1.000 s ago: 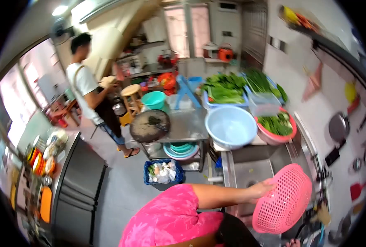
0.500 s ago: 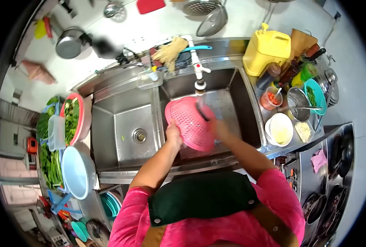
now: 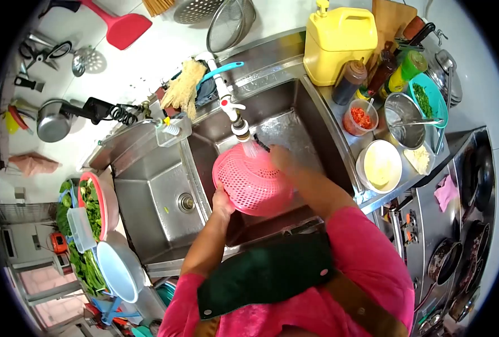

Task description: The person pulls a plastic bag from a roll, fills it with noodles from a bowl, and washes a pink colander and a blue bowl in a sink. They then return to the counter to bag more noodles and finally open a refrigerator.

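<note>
A pink perforated basket (image 3: 255,188) is tilted in the right-hand sink basin, its holed outer side facing up. Water from the white tap (image 3: 232,115) runs onto its upper part. My left hand (image 3: 222,201) grips the basket's left edge. My right hand (image 3: 282,159) is closed around a dark object (image 3: 262,143), perhaps a brush, at the basket's upper right; its exact shape is hard to make out.
The left basin (image 3: 162,210) adjoins. Left stand a light blue bowl (image 3: 119,272) and leafy greens in a pink-rimmed basin (image 3: 110,196). Right are a yellow jug (image 3: 339,48), sauce bottles, chopped red pieces (image 3: 361,118), a white bowl (image 3: 380,166) and a stove with pans (image 3: 445,261).
The head view has turned and shifted. The basket shows more of its holed side, and my right hand with the dark object has moved to its upper edge.
</note>
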`<control>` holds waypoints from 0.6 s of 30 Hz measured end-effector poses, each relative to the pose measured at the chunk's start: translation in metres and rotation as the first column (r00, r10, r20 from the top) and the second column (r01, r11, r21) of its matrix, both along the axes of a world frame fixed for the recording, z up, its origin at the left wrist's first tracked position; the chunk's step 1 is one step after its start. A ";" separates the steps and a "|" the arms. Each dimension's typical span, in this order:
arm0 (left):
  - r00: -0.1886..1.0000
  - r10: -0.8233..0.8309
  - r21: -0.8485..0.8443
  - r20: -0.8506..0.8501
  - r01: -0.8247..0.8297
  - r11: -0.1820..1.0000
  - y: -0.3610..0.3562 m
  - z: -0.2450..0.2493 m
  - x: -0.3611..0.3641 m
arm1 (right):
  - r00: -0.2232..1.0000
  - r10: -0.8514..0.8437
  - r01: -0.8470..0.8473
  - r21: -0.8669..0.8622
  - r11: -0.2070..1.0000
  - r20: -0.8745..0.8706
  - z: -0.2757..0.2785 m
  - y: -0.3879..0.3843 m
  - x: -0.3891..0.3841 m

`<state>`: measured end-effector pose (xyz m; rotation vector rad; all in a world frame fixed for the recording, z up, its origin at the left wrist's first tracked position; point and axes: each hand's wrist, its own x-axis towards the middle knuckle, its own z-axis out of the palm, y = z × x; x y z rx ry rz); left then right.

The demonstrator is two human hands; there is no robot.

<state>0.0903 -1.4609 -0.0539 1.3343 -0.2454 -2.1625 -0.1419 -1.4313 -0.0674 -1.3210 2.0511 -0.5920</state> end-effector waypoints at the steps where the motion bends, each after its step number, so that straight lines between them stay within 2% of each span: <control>1: 1.000 -0.006 -0.032 0.004 0.006 0.999 -0.002 -0.006 0.000 | 1.000 -0.009 0.009 -0.002 1.000 0.005 -0.003 -0.007 0.007; 3: 1.000 0.000 -0.030 0.010 0.000 1.000 -0.007 0.000 -0.001 | 0.964 0.059 -0.027 -0.125 0.992 0.258 -0.002 -0.012 0.031; 4: 1.000 0.017 -0.041 0.006 -0.017 0.999 -0.012 0.003 -0.004 | 0.964 0.048 -0.017 -0.119 0.993 0.263 0.003 -0.008 0.031; 6: 1.000 -0.019 -0.044 0.021 0.020 0.999 -0.020 -0.004 0.003 | 0.962 0.130 -0.078 -0.212 0.974 0.242 0.012 0.006 0.036; 7: 0.999 -0.045 -0.083 0.023 0.047 0.995 -0.021 0.000 0.001 | 0.768 -0.095 0.257 -0.168 0.952 0.633 0.000 0.000 0.019; 8: 0.998 -0.067 -0.128 0.015 0.069 0.989 -0.023 0.004 -0.004 | 0.769 -0.106 0.269 -0.168 0.948 0.630 -0.011 -0.002 0.006; 9: 0.994 -0.057 -0.118 0.089 0.067 0.991 -0.018 0.025 -0.015 | 0.950 0.052 -0.023 -0.096 0.995 0.309 -0.004 -0.005 -0.005; 10: 0.994 -0.067 -0.125 0.082 0.077 0.989 -0.025 0.022 -0.019 | 0.963 0.269 -0.267 0.078 0.961 -0.026 0.006 -0.008 -0.014; 11: 0.994 -0.064 -0.113 0.084 0.073 0.991 -0.028 0.016 -0.016 | 0.964 0.264 -0.261 0.083 0.962 -0.023 0.013 0.001 0.000; 13: 0.995 -0.056 -0.126 0.084 0.066 0.990 -0.031 0.011 -0.008 | 0.941 0.155 -0.057 -0.313 0.948 0.301 0.026 0.019 0.044; 14: 0.994 -0.057 -0.119 0.090 0.067 0.991 -0.031 0.011 -0.006 | 0.939 0.153 -0.054 -0.307 0.950 0.308 0.015 0.018 0.036; 15: 0.995 -0.047 -0.144 0.091 0.060 0.988 -0.028 0.023 -0.006 | 0.775 0.113 0.067 -0.259 0.964 0.622 -0.005 0.020 0.026; 16: 0.997 -0.039 -0.182 0.073 0.052 0.982 -0.029 0.028 -0.011 | 0.528 0.072 0.168 -0.187 0.968 0.846 -0.015 0.018 0.015; 17: 0.997 -0.047 -0.177 0.058 0.057 0.982 -0.032 0.024 -0.006 | 0.529 0.067 0.172 -0.184 0.968 0.846 -0.024 0.022 0.017; 18: 0.997 -0.053 -0.181 0.053 0.062 0.981 -0.038 0.019 -0.007 | 0.786 0.098 0.039 -0.207 0.977 0.610 -0.024 0.023 0.017</control>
